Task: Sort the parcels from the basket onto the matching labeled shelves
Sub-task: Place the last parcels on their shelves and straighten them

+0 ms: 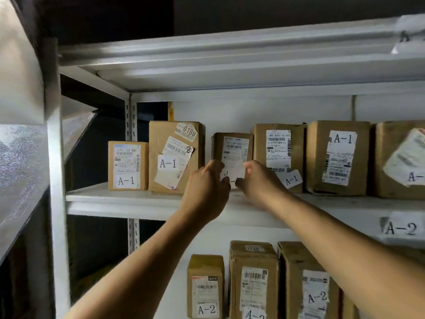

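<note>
While both hands, left hand (208, 180) and right hand (258, 180), clamp the small parcel (233, 148) mid-frame on the A-1 shelf (119, 201), fingers hide its lower label

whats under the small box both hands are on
The small box stands on the white shelf board. The left hand and right hand cover its lower edge, so the contact and its lower label are hidden.

Head camera faces the shelf (147, 203) closely, perhaps tilted upward.
</note>
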